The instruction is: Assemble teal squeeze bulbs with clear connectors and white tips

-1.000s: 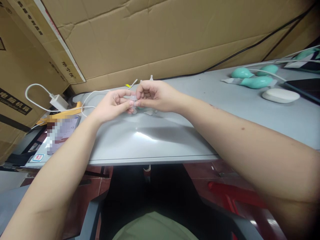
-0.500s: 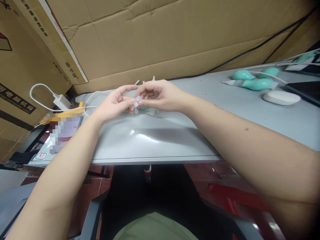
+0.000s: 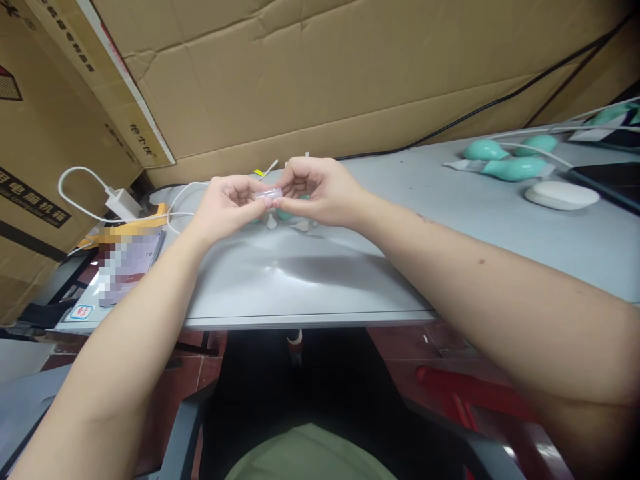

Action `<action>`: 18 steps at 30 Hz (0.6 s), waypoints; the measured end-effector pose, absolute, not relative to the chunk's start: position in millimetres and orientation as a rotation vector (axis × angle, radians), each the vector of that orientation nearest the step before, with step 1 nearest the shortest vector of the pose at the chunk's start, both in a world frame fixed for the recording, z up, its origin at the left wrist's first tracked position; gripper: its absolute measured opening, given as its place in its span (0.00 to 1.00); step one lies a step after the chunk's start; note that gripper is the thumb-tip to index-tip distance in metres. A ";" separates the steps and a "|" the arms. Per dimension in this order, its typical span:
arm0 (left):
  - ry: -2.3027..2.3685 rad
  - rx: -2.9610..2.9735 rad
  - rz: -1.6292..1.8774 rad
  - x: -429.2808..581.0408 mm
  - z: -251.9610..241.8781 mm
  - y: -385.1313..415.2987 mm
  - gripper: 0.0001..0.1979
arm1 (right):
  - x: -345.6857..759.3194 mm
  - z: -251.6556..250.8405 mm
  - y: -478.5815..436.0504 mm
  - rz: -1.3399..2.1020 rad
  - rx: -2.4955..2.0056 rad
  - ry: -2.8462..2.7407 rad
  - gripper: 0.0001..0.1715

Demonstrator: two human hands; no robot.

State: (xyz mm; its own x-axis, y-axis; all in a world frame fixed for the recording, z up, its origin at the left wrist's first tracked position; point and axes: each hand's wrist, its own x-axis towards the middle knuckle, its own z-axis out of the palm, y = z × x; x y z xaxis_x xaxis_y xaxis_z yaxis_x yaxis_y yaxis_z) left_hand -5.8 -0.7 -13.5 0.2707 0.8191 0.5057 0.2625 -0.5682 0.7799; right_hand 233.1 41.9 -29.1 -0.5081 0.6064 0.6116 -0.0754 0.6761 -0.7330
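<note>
My left hand [image 3: 227,207] and my right hand [image 3: 315,190] meet above the far part of the grey table [image 3: 310,273]. Both pinch the ends of a small clear plastic tube [image 3: 267,194] held level between the fingertips. Under the hands, small clear plastic pieces [image 3: 300,225] and a bit of a teal bulb [image 3: 285,215] lie on the table, partly hidden by my fingers.
Teal rubber bulbs [image 3: 510,163] and a white oval object [image 3: 561,195] lie at the right. A white charger with its cable [image 3: 120,200] and a card with print [image 3: 127,263] sit at the left. Cardboard boxes [image 3: 300,73] stand behind the table. A black cable [image 3: 500,100] runs along them.
Both hands have lifted a little off the table. The clear tube now lies level between the fingertips, with each hand pinching one end.
</note>
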 end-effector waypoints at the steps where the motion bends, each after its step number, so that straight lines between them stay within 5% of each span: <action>1: 0.971 1.995 1.311 -6.0 -14.2 0.1 0.19 | 232.5 -29.0 41.4 0.910 -0.403 -1.925 0.22; 7: 0.918 2.014 1.360 -8.1 -14.9 1.7 0.13 | 231.4 -24.1 38.3 0.964 -0.375 -1.876 0.29; 13: 0.843 2.014 1.347 -9.1 -17.0 2.9 0.24 | 232.8 -21.8 37.5 0.937 -0.422 -1.878 0.34; 18: 0.869 2.108 1.402 -9.0 -18.8 3.3 0.13 | 233.1 -20.8 35.7 1.050 -0.396 -1.858 0.34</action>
State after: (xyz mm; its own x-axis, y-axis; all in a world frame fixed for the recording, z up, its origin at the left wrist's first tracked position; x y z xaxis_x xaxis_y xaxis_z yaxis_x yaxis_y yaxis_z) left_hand -9.0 3.3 -18.8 0.2809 0.7193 0.6353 0.2491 -0.6940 0.6755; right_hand 233.1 35.7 -20.8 -0.5124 0.6437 0.5684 -0.1549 0.5817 -0.7985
